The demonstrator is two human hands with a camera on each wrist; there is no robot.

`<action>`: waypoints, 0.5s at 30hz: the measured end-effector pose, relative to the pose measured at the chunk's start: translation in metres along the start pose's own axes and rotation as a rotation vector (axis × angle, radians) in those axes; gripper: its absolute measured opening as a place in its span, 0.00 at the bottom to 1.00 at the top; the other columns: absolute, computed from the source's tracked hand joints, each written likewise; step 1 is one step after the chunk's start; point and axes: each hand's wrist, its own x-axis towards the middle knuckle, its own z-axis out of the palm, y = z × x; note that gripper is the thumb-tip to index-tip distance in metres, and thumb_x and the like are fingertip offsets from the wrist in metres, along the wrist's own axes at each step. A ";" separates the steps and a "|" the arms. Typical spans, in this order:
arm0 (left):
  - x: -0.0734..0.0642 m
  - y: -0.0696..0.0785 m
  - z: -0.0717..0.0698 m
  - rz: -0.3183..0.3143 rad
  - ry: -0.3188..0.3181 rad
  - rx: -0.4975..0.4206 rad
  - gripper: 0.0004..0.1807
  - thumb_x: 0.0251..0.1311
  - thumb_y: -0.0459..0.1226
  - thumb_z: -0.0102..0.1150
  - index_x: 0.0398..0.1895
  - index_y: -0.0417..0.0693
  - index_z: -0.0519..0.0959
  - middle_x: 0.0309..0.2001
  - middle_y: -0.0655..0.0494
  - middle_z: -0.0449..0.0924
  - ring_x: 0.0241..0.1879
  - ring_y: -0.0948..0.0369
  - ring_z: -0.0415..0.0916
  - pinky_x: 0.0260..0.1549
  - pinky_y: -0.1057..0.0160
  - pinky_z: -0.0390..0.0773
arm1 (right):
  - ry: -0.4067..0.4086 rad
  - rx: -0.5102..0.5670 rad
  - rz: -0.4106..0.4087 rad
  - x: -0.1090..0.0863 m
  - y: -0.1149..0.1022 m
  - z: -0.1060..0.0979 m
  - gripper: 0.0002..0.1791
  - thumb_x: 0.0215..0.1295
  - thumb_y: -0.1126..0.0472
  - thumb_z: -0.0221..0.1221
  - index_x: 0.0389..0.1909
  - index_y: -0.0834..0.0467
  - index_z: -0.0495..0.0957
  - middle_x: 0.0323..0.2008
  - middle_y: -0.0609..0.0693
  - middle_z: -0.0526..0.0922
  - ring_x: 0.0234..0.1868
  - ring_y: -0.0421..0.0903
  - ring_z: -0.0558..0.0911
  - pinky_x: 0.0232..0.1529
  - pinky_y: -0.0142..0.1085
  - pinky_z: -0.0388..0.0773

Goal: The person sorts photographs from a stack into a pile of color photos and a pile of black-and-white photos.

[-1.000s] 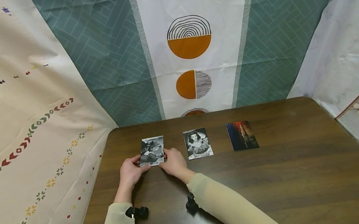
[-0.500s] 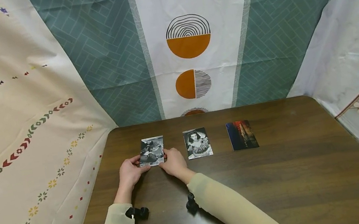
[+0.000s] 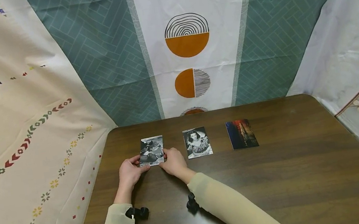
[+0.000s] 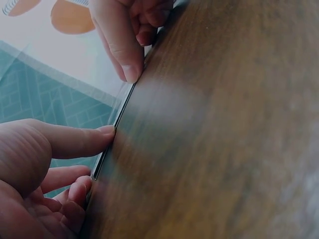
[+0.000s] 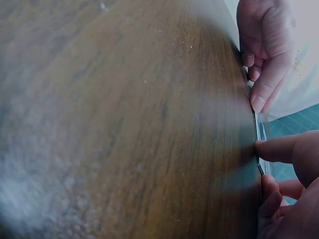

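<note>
In the head view a black-and-white postcard [image 3: 151,150] lies flat at the table's far left. My left hand [image 3: 130,172] holds its left side and near-left corner, thumb at the near edge. On the opposite side, my right hand [image 3: 174,162] holds the near-right corner with thumb and fingers. Both thumbs press the near edge, seen as a thin dark line in the wrist views. A second black-and-white postcard [image 3: 198,142], picturing a person, lies to the right of that hand. Further right is a dark blue and orange postcard [image 3: 242,133].
The brown wooden table [image 3: 280,182] has its far edge just behind the cards. A patterned green and white curtain [image 3: 189,48] hangs beyond it. Pale cloths hang at the left and right sides. Each wrist wears a small black camera.
The head view shifts very slightly. Both hands and the postcards stay where they were.
</note>
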 end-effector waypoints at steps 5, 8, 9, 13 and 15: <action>-0.001 0.001 -0.001 -0.010 -0.008 -0.018 0.38 0.53 0.36 0.82 0.68 0.33 0.80 0.49 0.41 0.78 0.47 0.48 0.73 0.43 0.56 0.70 | 0.004 0.016 -0.017 0.001 0.003 -0.001 0.31 0.61 0.58 0.73 0.65 0.62 0.82 0.36 0.44 0.77 0.40 0.45 0.77 0.45 0.38 0.77; -0.001 0.003 -0.002 -0.016 -0.018 -0.031 0.38 0.53 0.35 0.82 0.68 0.32 0.79 0.49 0.41 0.77 0.46 0.49 0.72 0.41 0.57 0.70 | 0.001 0.045 -0.031 0.001 0.004 -0.002 0.30 0.60 0.60 0.73 0.64 0.63 0.82 0.37 0.46 0.78 0.41 0.46 0.77 0.48 0.39 0.77; -0.001 0.003 -0.002 -0.019 -0.021 -0.039 0.38 0.54 0.35 0.82 0.68 0.32 0.79 0.49 0.41 0.77 0.45 0.49 0.72 0.40 0.58 0.70 | 0.001 0.055 -0.036 0.001 0.004 -0.003 0.30 0.60 0.60 0.73 0.64 0.64 0.82 0.37 0.47 0.79 0.41 0.47 0.77 0.49 0.40 0.77; -0.001 0.004 -0.004 -0.029 -0.031 -0.080 0.38 0.55 0.34 0.81 0.69 0.32 0.78 0.50 0.41 0.77 0.45 0.50 0.72 0.36 0.63 0.71 | -0.008 0.073 -0.037 0.001 0.006 -0.003 0.33 0.60 0.60 0.74 0.67 0.65 0.81 0.39 0.47 0.81 0.43 0.47 0.79 0.51 0.40 0.78; -0.001 0.004 -0.004 -0.032 -0.032 -0.103 0.38 0.55 0.34 0.81 0.69 0.32 0.78 0.50 0.41 0.77 0.45 0.50 0.73 0.35 0.65 0.72 | -0.015 0.075 -0.039 0.001 0.007 -0.002 0.35 0.60 0.59 0.74 0.68 0.64 0.80 0.39 0.46 0.81 0.44 0.46 0.79 0.52 0.39 0.78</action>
